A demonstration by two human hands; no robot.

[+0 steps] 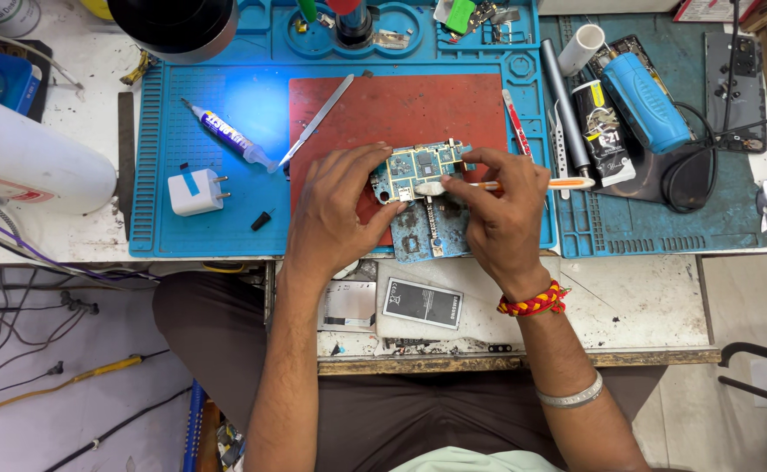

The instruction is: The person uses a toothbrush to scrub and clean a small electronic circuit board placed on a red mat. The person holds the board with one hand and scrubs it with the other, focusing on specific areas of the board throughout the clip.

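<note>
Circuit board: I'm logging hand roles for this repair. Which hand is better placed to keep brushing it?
Right. The right hand already holds the brush with its head on the circuit board. The left hand grips the board's left edge, steadying it above the red mat.

Left hand [335, 210] gripping circuit board [420, 168], right hand [501, 214] pinching brush [506, 184] against it.
</note>
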